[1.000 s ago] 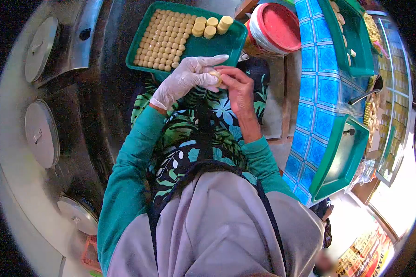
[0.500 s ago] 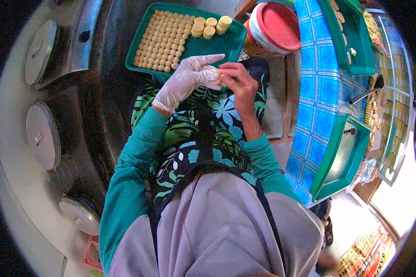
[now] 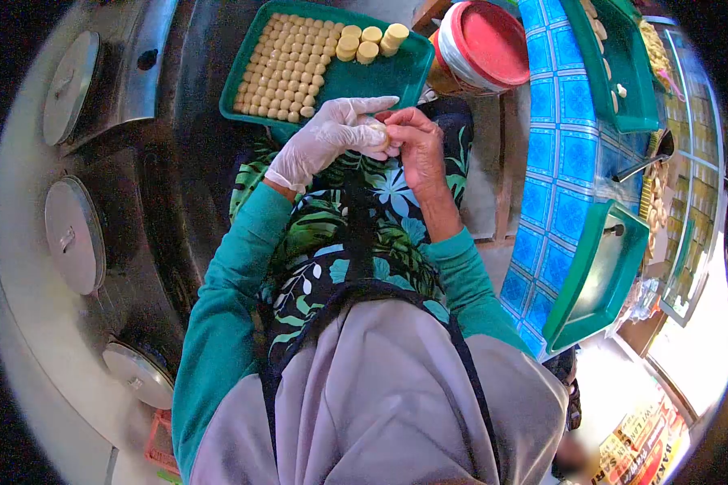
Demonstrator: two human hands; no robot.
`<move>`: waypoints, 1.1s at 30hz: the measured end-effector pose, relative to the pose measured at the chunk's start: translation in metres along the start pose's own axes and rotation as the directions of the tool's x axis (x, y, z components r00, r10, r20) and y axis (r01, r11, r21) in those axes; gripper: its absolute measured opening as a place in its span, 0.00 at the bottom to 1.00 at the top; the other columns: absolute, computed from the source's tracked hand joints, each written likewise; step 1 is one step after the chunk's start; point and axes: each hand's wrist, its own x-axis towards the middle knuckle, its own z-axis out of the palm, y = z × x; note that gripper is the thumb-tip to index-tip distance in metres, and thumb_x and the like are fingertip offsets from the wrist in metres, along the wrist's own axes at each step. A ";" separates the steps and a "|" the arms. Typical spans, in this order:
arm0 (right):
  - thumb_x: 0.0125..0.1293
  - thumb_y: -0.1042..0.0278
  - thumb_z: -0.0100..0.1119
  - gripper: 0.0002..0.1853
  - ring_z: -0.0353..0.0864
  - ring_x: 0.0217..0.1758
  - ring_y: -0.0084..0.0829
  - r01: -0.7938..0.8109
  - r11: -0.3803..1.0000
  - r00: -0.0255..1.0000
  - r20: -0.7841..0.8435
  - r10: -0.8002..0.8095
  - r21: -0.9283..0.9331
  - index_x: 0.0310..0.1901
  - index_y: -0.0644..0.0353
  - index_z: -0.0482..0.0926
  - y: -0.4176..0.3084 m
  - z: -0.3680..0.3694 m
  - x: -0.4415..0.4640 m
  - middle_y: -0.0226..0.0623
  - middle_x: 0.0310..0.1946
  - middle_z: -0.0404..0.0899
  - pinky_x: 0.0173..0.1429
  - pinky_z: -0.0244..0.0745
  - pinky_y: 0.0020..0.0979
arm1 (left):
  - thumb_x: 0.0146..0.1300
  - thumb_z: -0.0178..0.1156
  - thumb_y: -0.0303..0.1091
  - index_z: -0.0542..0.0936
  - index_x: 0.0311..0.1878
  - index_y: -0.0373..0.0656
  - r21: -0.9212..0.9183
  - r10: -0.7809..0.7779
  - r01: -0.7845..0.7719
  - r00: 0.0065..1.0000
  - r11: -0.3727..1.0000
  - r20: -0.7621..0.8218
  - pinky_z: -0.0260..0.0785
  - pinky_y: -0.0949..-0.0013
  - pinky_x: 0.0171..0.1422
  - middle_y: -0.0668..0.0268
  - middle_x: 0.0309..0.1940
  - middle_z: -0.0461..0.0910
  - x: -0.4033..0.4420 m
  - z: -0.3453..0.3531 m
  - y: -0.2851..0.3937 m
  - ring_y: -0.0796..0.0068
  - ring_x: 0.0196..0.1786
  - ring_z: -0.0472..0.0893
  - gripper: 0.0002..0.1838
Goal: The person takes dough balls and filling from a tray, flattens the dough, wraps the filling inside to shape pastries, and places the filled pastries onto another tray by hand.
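Observation:
My left hand [image 3: 325,139], in a white glove, is closed around a small pale dough piece [image 3: 378,127], with its index finger stretched out to the right. The bare fingertips of my right hand [image 3: 419,145] pinch at the same piece from the other side; fingers partly cover it. Just beyond my hands lies a green tray [image 3: 364,85] holding tight rows of small round dough balls [image 3: 287,69]. Several stacks of flat yellow dough discs [image 3: 367,52] stand at its upper right.
A bucket with a red lid [image 3: 493,40] stands right of the tray. The blue-tiled table [image 3: 552,153] on my right bears green trays [image 3: 603,283] and a dark-handled tool [image 3: 643,166]. Round metal lids [image 3: 74,236] line the left side.
The fingers of my right hand have shifted slightly and curled closer around the dough piece. My left hand stays nearly in place.

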 end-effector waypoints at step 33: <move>0.63 0.68 0.57 0.30 0.67 0.64 0.41 0.565 0.405 0.772 0.288 -0.566 -0.719 0.68 0.61 0.67 0.002 0.011 -0.014 0.42 0.57 0.79 0.69 0.60 0.39 | 0.75 0.45 0.31 0.67 0.62 0.33 -0.967 -0.001 -0.092 0.995 0.236 -0.095 0.71 0.59 0.66 0.54 0.57 0.75 0.033 0.006 -0.062 0.60 0.58 0.77 0.17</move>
